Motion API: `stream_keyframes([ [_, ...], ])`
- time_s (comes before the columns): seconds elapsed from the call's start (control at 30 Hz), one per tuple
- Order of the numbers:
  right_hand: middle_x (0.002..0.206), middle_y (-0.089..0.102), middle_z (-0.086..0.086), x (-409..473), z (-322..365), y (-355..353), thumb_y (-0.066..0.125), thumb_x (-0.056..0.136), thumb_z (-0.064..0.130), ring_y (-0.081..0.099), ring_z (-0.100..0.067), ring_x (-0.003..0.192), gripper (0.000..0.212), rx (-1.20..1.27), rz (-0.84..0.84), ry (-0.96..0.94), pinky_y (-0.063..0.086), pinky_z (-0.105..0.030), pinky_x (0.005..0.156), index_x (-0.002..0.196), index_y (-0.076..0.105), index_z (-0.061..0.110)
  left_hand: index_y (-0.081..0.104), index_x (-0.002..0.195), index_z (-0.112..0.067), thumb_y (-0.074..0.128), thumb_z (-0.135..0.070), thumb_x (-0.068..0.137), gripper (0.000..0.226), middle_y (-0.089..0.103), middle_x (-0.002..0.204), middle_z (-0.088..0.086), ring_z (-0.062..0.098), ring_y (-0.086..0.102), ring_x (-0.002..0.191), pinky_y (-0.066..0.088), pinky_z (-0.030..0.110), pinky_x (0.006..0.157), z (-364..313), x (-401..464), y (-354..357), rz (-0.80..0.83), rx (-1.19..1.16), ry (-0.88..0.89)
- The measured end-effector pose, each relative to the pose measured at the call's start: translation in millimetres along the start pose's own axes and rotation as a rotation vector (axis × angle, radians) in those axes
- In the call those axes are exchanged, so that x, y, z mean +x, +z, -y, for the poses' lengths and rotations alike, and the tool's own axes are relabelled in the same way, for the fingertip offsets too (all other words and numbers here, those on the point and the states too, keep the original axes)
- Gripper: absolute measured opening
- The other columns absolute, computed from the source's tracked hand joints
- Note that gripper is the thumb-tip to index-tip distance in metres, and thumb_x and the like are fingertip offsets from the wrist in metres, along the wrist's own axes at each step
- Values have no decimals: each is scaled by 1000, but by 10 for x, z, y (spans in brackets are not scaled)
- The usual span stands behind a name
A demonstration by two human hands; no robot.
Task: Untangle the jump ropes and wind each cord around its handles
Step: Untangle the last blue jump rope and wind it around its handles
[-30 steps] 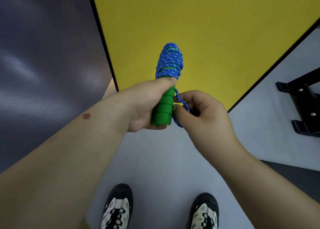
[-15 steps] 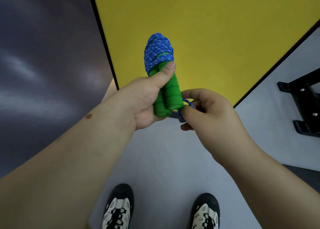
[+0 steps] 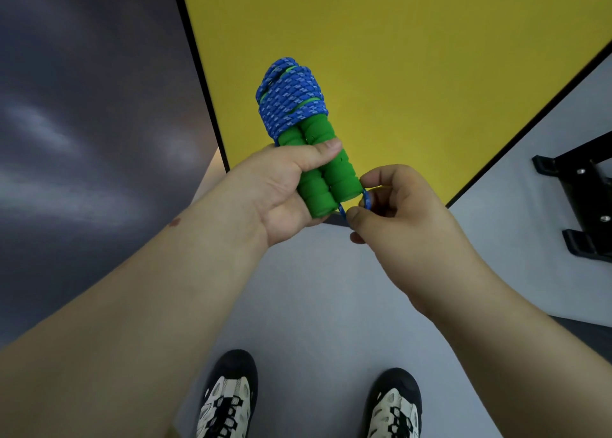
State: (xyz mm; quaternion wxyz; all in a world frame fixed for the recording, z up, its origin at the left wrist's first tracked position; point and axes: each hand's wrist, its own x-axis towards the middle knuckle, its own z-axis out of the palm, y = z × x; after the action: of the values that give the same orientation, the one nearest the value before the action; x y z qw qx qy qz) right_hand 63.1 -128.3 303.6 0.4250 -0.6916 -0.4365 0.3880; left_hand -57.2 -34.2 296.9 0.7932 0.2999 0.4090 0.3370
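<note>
Two green foam handles (image 3: 326, 186) lie side by side in my left hand (image 3: 281, 189), which grips them with the thumb across their front. Blue patterned cord (image 3: 291, 101) is wound thickly around the handles' far half. A short loop of the same cord's loose end (image 3: 366, 201) sticks out at the handles' near end, and my right hand (image 3: 400, 216) pinches it between thumb and curled fingers. No other jump rope is in view.
I stand on a pale grey floor (image 3: 314, 305), my two shoes (image 3: 228, 398) showing at the bottom. A yellow mat (image 3: 397, 57) lies ahead, a dark surface (image 3: 82, 123) is at the left, and a black metal stand (image 3: 586, 202) sits at the right.
My left hand has turned the bundle, so both handles now show side by side with their near ends facing me. My right hand keeps pinching the cord end and has shifted slightly right.
</note>
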Motion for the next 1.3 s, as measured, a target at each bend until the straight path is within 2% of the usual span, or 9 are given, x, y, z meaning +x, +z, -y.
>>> stream_keyframes([
  [0.2, 81, 61, -9, 38, 44, 11, 68, 86, -8, 65, -21, 62, 32, 547, 11, 237, 59, -33, 66, 104, 54, 14, 46, 125, -12, 77, -1, 81, 55, 66, 104, 12, 38, 70, 89, 55, 68, 70, 37, -8, 39, -110, 49, 232],
  [0.37, 76, 68, -10, 91, 132, -53, 67, 85, -9, 69, -18, 61, 32, 930, 18, 350, 56, -22, 55, 105, 52, 11, 46, 128, -12, 76, 6, 81, 59, 65, 103, 15, 33, 71, 81, 59, 49, 64, 95, -16, 14, -40, 159, 301],
  [0.43, 79, 69, -10, 127, 145, -74, 66, 86, -8, 70, -17, 63, 30, 966, 17, 323, 57, -22, 59, 109, 55, 6, 45, 130, -11, 76, 4, 80, 60, 64, 102, 14, 32, 69, 83, 60, 55, 70, 106, -28, 33, 18, 174, 255],
  [0.53, 80, 74, -9, 172, 134, -89, 66, 87, -5, 72, -16, 69, 29, 973, 19, 306, 58, -21, 64, 115, 59, 0, 46, 130, -10, 69, 3, 86, 51, 65, 104, 14, 32, 68, 87, 55, 65, 80, 65, -49, 54, 40, 156, 213],
  [0.63, 81, 75, -8, 195, 101, -90, 69, 88, 1, 71, -13, 70, 22, 904, 2, 258, 57, -19, 64, 110, 65, -1, 49, 131, -4, 61, 5, 89, 44, 65, 108, 18, 32, 67, 88, 59, 54, 77, 9, -49, 28, 64, 173, 171],
  [0.77, 76, 74, 8, 207, -20, -35, 65, 97, 25, 65, -5, 61, 15, 286, -76, 37, 57, -27, 65, 101, 76, 15, 51, 126, -6, 63, 1, 82, 47, 66, 119, 24, 44, 68, 102, 56, 64, 79, 37, -53, 45, 37, 179, 130],
  [0.83, 85, 77, 4, 191, -63, 18, 58, 100, 35, 73, -20, 79, 24, 169, -73, 5, 61, -45, 79, 97, 78, 20, 50, 125, -8, 58, 3, 89, 39, 65, 120, 24, 42, 69, 102, 57, 63, 79, 78, -57, 76, 14, 157, 137],
  [1.07, 104, 74, -18, 212, -84, -20, 68, 94, 17, 70, -36, 102, 15, 301, 84, 12, 53, -54, 97, 107, 74, 18, 51, 127, -4, 48, 4, 91, 38, 66, 121, 26, 46, 66, 109, 52, 65, 90, 60, -62, 49, 49, 115, 88],
  [1.3, 104, 72, -24, 270, -104, -150, 75, 85, 11, 69, -26, 80, 17, 384, 142, 51, 55, -37, 75, 102, 75, 10, 53, 132, 4, 41, -12, 93, 43, 62, 129, 28, 42, 62, 115, 43, 63, 105, -36, -123, 13, 219, 103, -7],
])
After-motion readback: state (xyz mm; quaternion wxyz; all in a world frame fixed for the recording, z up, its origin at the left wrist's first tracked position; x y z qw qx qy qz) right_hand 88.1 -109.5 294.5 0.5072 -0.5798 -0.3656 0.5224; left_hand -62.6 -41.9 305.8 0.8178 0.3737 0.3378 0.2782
